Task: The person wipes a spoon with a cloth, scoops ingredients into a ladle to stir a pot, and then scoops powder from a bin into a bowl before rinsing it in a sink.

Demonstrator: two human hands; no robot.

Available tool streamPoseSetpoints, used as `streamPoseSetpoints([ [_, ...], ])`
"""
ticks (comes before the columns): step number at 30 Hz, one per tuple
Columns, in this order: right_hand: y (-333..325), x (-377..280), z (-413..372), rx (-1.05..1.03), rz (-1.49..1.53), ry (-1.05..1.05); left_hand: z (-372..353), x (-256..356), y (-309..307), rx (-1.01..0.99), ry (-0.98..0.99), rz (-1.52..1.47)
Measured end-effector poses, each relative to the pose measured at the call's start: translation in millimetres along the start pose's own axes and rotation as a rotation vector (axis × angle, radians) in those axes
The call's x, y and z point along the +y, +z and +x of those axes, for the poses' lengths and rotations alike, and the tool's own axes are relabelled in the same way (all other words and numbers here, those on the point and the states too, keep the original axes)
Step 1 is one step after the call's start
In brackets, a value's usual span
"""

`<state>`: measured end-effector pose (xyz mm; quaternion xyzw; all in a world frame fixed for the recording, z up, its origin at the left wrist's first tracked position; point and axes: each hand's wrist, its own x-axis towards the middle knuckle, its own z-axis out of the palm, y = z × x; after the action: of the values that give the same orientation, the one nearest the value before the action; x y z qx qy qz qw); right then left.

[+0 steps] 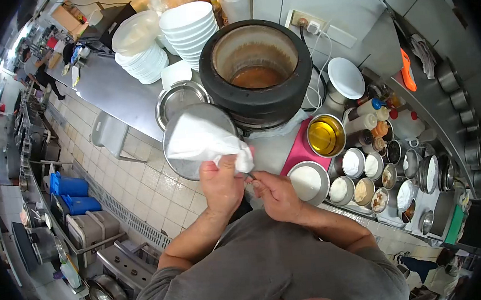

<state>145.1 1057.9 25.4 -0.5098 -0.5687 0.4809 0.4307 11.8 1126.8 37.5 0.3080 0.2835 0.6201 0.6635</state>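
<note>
My left hand (221,187) is closed round a bunched white cloth or paper towel (195,137). The white sheet spreads over the inside of a round grey pan (177,163). My right hand (277,192) grips the pan's thin handle, close beside my left hand. The pan is held at the counter's front edge, partly over the floor. Behind it sits a round steel lid or dish (162,108). Right of my right hand stands a steel bowl of white contents (308,181).
A large dark cooker (256,73) with brown residue stands ahead, beside stacked white bowls (188,31) and plates (142,66). To the right are a pot of yellow oil (326,135), several seasoning tins (364,190) and bottles (361,122). A grey stool (114,134) stands left; a person (43,74) is far off.
</note>
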Motion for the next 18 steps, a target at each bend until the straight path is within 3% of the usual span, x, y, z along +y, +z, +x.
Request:
streamPoseSetpoints([
  [2,-3.2,-1.2,7.5,-0.002,-0.038,-0.058,1.3,4.0,-5.7,-0.033,-0.106,0.044],
  [4,-8.4,-6.5,15.1,-0.004,-0.076,-0.135,16.9,21.4,-12.8,-0.007,0.005,0.327],
  [6,-11.1,-17.1,13.4,-0.037,-0.105,-0.166,26.5,37.7,-18.8,-0.018,0.104,0.407],
  [8,-16.5,-28.8,11.5,-0.048,-0.131,-0.163,26.6,55.1,-16.0,-0.212,0.592,0.975],
  [9,-19.4,-33.6,10.5,-0.059,-0.160,-0.158,19.2,51.5,-18.4,-0.136,0.477,0.923],
  [10,-19.1,-37.8,10.5,-0.066,-0.158,-0.166,13.5,47.0,-6.6,-0.130,0.485,0.928],
  [12,-13.0,-46.7,7.8,-0.080,-0.024,-0.096,1.8,33.1,25.7,0.038,0.195,-0.031],
  [13,-10.4,-43.5,3.8,-0.083,-0.019,-0.105,-7.8,32.5,27.0,0.025,0.091,0.006],
  [17,-34.8,-25.1,-25.9,-0.094,0.037,-0.154,-36.8,28.9,40.6,0.034,0.081,0.084],
  [18,-48.8,-22.3,-35.2,-0.127,-0.020,-0.167,-44.0,33.3,36.4,-0.036,0.270,0.561],
])
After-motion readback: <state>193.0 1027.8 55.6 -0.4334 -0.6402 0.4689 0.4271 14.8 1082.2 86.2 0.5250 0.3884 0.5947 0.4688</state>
